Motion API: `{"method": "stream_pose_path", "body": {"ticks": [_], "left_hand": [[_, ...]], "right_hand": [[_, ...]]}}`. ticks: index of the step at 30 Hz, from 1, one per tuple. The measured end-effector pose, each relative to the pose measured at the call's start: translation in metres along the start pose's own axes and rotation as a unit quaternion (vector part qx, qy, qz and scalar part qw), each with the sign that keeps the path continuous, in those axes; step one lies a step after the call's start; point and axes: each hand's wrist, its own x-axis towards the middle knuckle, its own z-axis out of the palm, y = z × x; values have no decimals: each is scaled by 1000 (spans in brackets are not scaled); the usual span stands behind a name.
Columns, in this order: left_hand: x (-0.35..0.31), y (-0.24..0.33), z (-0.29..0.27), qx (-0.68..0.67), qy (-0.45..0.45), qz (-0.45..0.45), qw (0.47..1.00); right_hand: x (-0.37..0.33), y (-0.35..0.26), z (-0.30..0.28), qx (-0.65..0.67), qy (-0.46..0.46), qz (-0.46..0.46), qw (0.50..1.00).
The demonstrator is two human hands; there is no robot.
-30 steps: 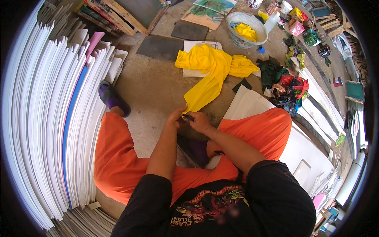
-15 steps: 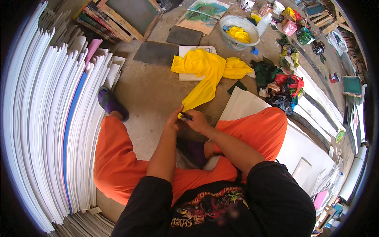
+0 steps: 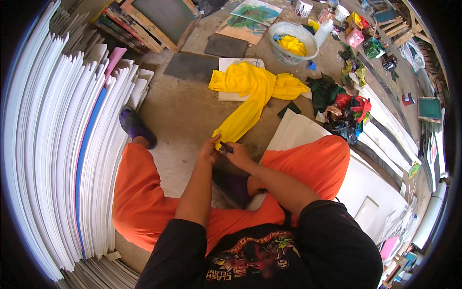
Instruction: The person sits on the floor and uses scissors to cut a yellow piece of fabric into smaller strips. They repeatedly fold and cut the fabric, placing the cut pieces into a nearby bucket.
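A length of bright yellow cloth (image 3: 244, 111) lies bunched on the floor ahead, one narrow end stretched toward me. My left hand (image 3: 209, 148) is closed on that end, thumb on top. Just beside it, my right hand (image 3: 238, 157) grips a small dark-handled tool (image 3: 224, 146), its tip at the cloth's near edge. The tool's exact kind is too small to make out. Under the bunched part of the cloth, a pale board (image 3: 234, 97) shows at its edges.
Tall stacks of white sheets (image 3: 57, 144) stand on the left. A tub (image 3: 288, 59) holding more yellow cloth sits farther ahead. Crumpled plastic bags (image 3: 344, 120) and dark cloth (image 3: 323, 90) lie to the right. Large white sheets (image 3: 373, 185) spread beside my right knee.
Both hands have shifted slightly left and apart, uncovering more of the tool and the cloth's end. The cloth's near end has moved a little left with my left hand.
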Motion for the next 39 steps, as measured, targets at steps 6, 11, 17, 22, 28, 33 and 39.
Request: {"method": "stream_pose_path", "body": {"ticks": [6, 11, 17, 22, 28, 33, 39], "left_hand": [[25, -13, -36, 104, 88, 93, 986], [5, -4, 7, 130, 222, 233, 938], [-16, 5, 26, 132, 217, 104, 962], [-4, 5, -5, 120, 118, 64, 984], [-13, -1, 0, 150, 108, 169, 968], [-22, -6, 6, 176, 152, 183, 955], [-21, -9, -3, 167, 139, 176, 960]], "right_hand": [[2, -31, -11, 47, -69, 38, 996], [23, -5, -27, -20, -48, 159, 986], [26, -18, -55, -59, -40, 74, 995], [29, -33, -65, -130, -80, 78, 985], [25, -24, -62, -264, -167, 56, 948], [11, -34, -47, -218, -150, 101, 959], [15, -46, -34, -159, -125, 105, 974]]}}
